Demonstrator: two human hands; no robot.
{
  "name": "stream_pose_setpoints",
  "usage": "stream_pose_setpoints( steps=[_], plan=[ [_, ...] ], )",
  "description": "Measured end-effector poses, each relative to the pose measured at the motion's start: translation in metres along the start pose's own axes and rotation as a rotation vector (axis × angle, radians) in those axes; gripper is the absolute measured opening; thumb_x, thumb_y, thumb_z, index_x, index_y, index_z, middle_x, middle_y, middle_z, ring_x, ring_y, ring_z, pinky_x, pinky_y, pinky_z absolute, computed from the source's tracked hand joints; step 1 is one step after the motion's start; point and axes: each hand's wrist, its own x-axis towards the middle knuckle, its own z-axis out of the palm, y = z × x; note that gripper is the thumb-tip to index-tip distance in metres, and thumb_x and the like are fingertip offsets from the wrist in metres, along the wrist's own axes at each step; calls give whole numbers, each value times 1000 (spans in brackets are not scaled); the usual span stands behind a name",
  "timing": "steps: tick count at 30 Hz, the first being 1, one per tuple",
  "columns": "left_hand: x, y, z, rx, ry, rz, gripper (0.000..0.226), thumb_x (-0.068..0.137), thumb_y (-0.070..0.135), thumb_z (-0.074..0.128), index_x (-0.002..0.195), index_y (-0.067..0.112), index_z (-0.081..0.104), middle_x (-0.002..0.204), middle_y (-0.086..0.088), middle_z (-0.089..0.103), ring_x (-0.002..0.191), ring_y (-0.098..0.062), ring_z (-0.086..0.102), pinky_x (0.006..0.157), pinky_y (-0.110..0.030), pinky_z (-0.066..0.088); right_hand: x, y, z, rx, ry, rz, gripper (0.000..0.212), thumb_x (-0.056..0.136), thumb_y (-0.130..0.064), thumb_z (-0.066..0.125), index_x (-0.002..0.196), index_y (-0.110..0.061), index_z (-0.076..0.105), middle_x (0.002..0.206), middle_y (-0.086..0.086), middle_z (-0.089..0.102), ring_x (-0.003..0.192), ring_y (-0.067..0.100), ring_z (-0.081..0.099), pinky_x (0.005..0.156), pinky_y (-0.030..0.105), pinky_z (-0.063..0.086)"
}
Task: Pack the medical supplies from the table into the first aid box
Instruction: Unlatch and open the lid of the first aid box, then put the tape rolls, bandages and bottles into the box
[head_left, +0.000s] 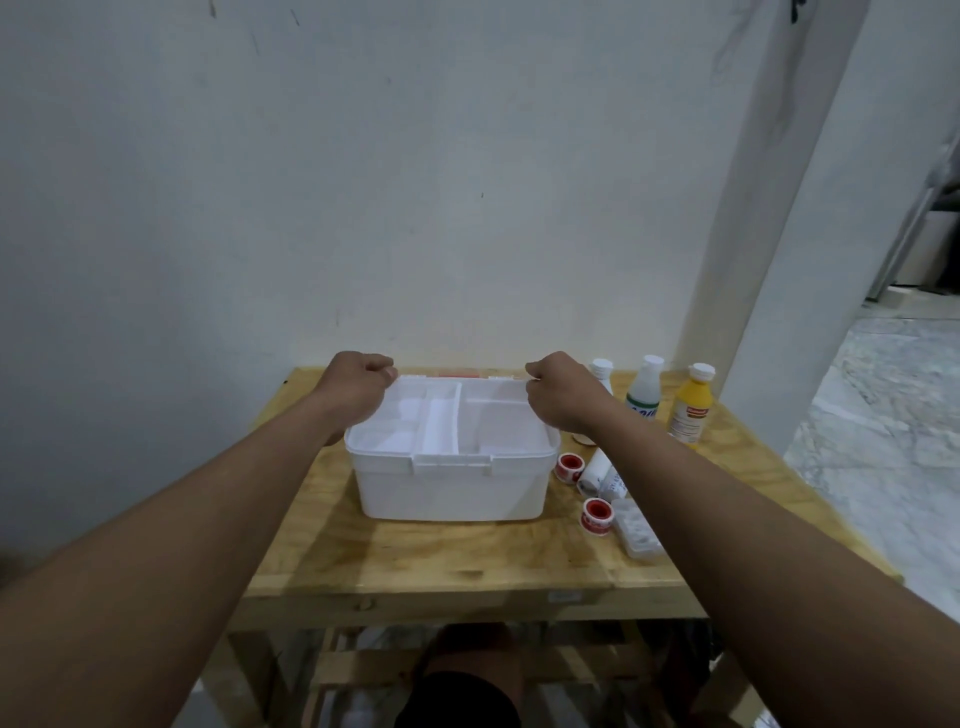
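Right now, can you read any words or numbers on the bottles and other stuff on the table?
None can be read.
Yellow bottle: red label patch, text blurred.
Green-banded white bottle: blue letters, too blurred.
Lying white tube: dark print, too small.
Red tape rolls: no readable text.
First aid box: none visible.

Your head camera looks forward and down, close over the pale plywood table (415, 561) against the white wall (363, 182).
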Motion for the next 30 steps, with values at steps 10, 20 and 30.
stream_pose_setpoints(
  steps=[10,20,30],
  plan=[
    [-26,7,-9,298,-82,110,54,101,47,47,142,13,56,151,-4,48,139,-24,42,106,-31,31,-18,1,-1,-103,-158,-10,45,101,-29,40,137,-2,42,136,15,52,118,29,52,84,34,40],
    [-67,5,5,624,-149,137,89,90,78,21,157,19,28,167,-5,4,152,-25,15,117,-44,20,-36,-8,-13,-159,-75,-90,45,104,-27,33,137,2,41,141,22,47,126,37,45,92,39,36],
    [-88,17,17,810,115,301,66,100,52,11,136,16,54,146,-11,48,139,-38,34,109,-64,28,-90,26,-46,-209,89,-165,50,94,-19,45,144,-15,48,145,10,52,131,26,47,97,30,37]
  ],
)
